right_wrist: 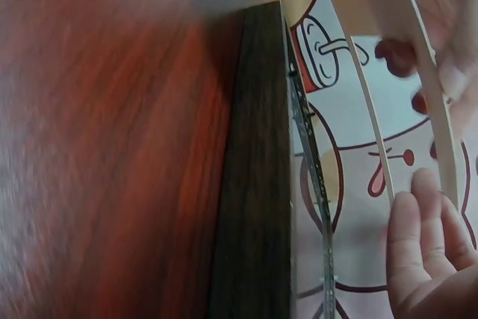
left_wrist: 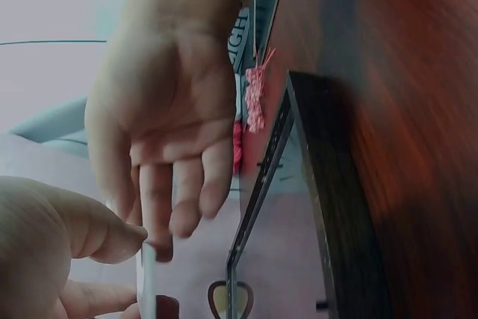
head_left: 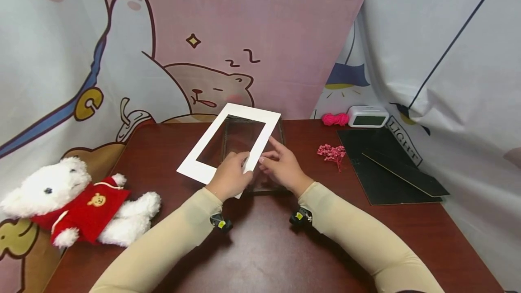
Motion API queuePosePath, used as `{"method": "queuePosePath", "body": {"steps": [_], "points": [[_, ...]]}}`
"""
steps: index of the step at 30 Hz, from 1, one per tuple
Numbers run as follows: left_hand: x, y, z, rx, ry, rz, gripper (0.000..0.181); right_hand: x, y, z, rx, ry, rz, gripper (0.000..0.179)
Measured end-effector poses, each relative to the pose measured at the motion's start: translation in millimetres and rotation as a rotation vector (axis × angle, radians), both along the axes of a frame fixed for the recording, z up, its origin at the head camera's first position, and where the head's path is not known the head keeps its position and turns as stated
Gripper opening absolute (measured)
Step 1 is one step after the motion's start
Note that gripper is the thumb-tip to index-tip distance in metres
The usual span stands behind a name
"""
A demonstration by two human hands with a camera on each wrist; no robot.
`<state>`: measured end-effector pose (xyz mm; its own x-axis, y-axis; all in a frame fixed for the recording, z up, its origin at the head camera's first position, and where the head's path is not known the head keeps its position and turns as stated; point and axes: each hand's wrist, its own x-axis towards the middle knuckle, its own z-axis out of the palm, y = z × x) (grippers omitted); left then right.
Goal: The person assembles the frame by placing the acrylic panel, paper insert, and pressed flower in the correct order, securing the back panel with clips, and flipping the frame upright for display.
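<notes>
Mat (head_left: 253, 114) — thin, white, rectangular — tilts over a woodgrain frame (right_wrist: 258, 162).

Mat (head_left: 264, 137) above frame (left_wrist: 336, 184) on table (head_left: 268, 248)

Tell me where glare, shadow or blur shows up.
Head view: glare on the wooden tabletop, shadows beneath the left sleeve and right sleeve; left wrist view: right hand slightly soft; right wrist view: left hand blurred, tabletop sheen at left.

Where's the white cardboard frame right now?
The white cardboard frame is near the middle of the head view, held tilted partly over the dark frame. The left hand pinches it, and the right hand is by its right edge.
</notes>
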<state>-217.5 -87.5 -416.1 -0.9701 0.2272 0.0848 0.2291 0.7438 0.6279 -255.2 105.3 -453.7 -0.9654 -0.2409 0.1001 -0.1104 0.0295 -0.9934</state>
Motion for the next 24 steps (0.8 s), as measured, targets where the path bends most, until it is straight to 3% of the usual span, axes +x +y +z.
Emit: {"method": "queuePosePath", "body": {"steps": [5, 12, 18, 21, 24], "points": [[0.6, 10.3, -2.0, 0.019, 0.017, -0.029, 0.059, -0.9, -6.7, -4.7, -0.054, -0.012, -0.061, 0.084], [-1.5, 8.4, -1.3, -0.001, -0.012, -0.038, 0.063, -4.1, -5.5, -4.0, -0.023, -0.041, -0.110, 0.082], [-11.4, -20.1, 3.2, 0.052, 0.001, 0.065, 0.063, -13.1, 8.5, -6.2, -0.001, -0.080, -0.165, 0.073], [-20.9, -40.6, -3.2, 0.057, 0.027, 0.158, 0.063, -17.6, 18.1, -7.9, -0.013, -0.101, -0.186, 0.069], [-28.9, -60.7, -12.8, 0.095, 0.003, 0.224, 0.067, -22.4, 27.7, -9.4, -0.039, -0.129, -0.186, 0.064]]}}
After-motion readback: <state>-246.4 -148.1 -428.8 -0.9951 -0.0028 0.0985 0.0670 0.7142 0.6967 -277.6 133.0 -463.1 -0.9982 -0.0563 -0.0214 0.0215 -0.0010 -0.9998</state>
